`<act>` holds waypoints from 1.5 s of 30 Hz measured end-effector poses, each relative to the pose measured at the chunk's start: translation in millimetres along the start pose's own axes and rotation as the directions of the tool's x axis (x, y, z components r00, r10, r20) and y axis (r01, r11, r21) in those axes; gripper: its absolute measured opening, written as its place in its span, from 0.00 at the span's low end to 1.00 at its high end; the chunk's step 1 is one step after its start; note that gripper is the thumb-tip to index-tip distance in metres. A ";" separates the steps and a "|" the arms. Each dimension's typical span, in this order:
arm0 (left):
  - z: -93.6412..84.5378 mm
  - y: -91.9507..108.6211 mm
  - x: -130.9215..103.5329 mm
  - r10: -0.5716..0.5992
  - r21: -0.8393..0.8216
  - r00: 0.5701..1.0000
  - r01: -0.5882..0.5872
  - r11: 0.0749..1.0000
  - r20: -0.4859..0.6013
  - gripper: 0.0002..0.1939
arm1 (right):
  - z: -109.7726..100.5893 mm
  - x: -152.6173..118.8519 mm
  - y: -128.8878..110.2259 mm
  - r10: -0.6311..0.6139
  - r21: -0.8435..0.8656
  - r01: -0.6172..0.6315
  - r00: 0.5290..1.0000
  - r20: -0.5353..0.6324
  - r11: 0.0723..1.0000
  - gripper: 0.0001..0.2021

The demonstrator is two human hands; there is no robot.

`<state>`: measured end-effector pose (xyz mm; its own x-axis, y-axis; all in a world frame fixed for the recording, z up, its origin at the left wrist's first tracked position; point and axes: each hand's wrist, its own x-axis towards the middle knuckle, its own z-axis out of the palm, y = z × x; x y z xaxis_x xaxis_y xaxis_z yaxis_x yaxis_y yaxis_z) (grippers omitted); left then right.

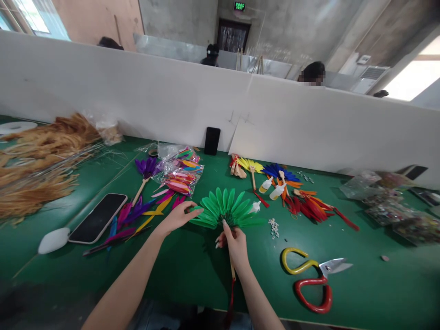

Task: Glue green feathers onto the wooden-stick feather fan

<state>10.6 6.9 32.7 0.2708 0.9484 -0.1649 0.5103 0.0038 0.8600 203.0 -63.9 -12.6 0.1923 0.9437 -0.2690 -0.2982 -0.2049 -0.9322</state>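
Observation:
A green feather fan [225,204] is spread out in front of me, its feathers fanned above a thin wooden handle [233,273] with a red tassel hanging below. My right hand [234,243] is closed round the fan where the feathers meet the handle, thumb on the feather bases. At the fan's left edge, my left hand [180,217] pinches the outer green feathers between thumb and fingers. Loose purple, yellow and pink feathers [137,214] lie left of my left hand. Small white beads [273,228] are scattered to the right of the fan.
Scissors [323,270] with yellow and red handles lie open at right. Small glue bottles [277,191], yellow [250,165] and blue [280,171] fans stand behind. Left are a phone [98,219], bagged feathers [180,176] and raffia-like fibre [51,151]. A white partition [154,101] borders the table; people sit beyond.

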 end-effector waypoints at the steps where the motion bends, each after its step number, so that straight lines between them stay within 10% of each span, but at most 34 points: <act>1: 1.9 -0.2 -0.2 -0.016 0.007 1.000 0.016 1.000 0.015 0.26 | 0.0 0.2 0.4 0.001 0.001 -0.001 1.000 -0.005 1.000 0.20; 19: -9.6 -2.1 2.7 0.017 -0.113 0.983 -0.038 0.993 -0.181 0.21 | 1.0 -1.3 -3.0 -0.007 -0.005 0.006 0.999 -0.034 1.000 0.20; 32: 0.9 -5.7 -2.7 0.178 -0.028 0.984 -0.178 0.984 0.003 0.24 | 2.2 -4.7 -6.9 -0.068 -0.028 0.067 0.997 -0.047 0.997 0.19; 41: -23.9 -22.4 8.0 0.109 -0.164 0.929 -0.177 0.970 -0.354 0.16 | 1.2 -5.3 -6.7 -0.104 -0.051 0.102 0.994 -0.044 0.993 0.19; 45: -18.6 -15.0 4.2 0.132 -0.171 0.951 -0.184 0.968 -0.278 0.21 | 0.1 -4.3 -4.3 -0.105 -0.055 0.103 0.994 -0.043 0.993 0.19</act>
<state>-11.1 16.8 28.1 0.0978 0.9910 0.0912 0.3043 -0.1170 0.9454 203.4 -67.0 -7.5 0.2627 0.9480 -0.1798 -0.2249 -0.1210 -0.9668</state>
